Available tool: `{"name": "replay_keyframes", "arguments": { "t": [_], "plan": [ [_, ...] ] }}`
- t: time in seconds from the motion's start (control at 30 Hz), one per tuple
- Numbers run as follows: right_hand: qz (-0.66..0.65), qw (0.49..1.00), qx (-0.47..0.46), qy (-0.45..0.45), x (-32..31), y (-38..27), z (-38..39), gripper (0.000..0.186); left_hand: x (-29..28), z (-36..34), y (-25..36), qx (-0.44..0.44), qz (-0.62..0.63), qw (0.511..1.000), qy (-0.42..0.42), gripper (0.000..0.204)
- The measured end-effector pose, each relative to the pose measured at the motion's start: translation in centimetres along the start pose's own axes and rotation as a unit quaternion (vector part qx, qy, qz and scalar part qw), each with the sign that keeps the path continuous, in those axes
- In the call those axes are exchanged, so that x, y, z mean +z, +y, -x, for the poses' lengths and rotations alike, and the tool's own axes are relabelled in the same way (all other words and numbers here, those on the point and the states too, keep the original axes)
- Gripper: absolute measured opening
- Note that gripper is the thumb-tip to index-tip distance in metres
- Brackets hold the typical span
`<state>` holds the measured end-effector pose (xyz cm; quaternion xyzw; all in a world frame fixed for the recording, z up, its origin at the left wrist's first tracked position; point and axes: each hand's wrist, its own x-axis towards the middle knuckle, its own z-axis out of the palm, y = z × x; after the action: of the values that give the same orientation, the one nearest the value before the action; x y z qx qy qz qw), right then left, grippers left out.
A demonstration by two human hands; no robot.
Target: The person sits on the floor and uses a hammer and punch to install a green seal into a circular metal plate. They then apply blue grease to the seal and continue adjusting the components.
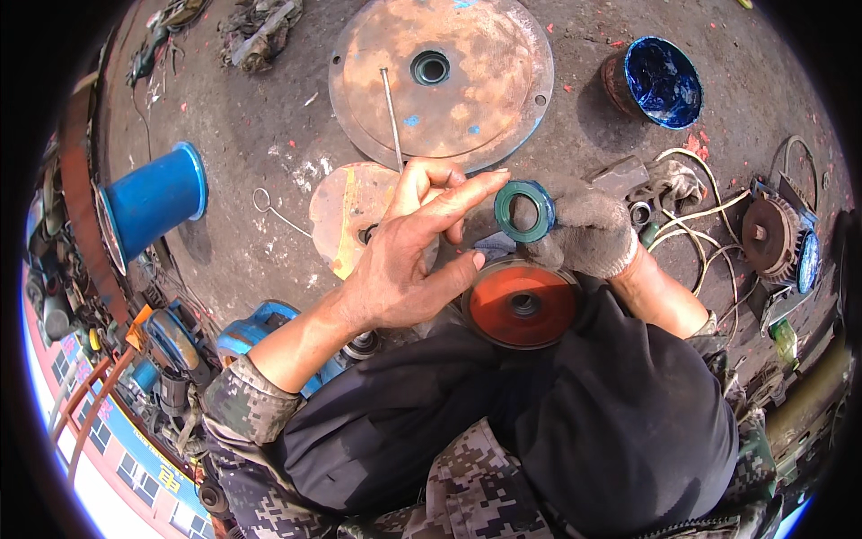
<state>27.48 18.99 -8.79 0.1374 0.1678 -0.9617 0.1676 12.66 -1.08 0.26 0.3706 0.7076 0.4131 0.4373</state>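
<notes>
- Trousers point(620, 404), dark and loose, cover the seated person's bent legs, nearest the viewer.
- Just beyond the lap, an orange-red disc point(496, 310) with a dark hub lies close to the knees.
- Above and beyond that disc, a blue-green ring point(505, 214) is held up off the ground, its round hole facing the viewer. Its surface looks glossy; if it is slick, it could slip from the grip and drop onto the disc or into the grit. A glove thread or dirt from the fingers could also mark it.
- Right hand point(594, 226), in a grimy knitted glove, pinches the ring by its right side.
- Left hand point(413, 247), bare and smudged, is loosely spread: thumb apart, a long finger stretched toward the ring's upper left edge. Whether that fingertip touches, I cannot tell; this hand grips nothing visible.
- Partly behind the left hand, a pale, stained plate point(334, 211) lies flat.
- Farther out, a thin metal rod point(392, 117) rests with one end over a large rusty flange point(494, 99).
- To the flange's right, a bucket point(616, 85) tilts, its inside thickly smeared blue.
</notes>
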Motion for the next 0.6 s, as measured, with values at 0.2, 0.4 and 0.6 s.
{"name": "replay_keyframes", "arguments": {
  "t": [0.2,0.4,0.6],
  "plan": [
    [0.002,1.0,0.021,0.021,-1.1,0.3,0.5,0.039,0.4,0.0,0.1,-0.004,-0.015,1.0,0.001,0.08],
    [0.44,0.869,-0.223,0.034,-0.6,1.0,-0.1,0.025,0.1,0.1,-0.5,0.073,-0.147,0.986,-0.011,0.081],
    [0.376,0.915,-0.137,0.042,-0.7,1.0,0.1,0.024,0.8,0.8,-0.6,0.073,-0.189,0.979,-0.027,0.082]
  ]
}}
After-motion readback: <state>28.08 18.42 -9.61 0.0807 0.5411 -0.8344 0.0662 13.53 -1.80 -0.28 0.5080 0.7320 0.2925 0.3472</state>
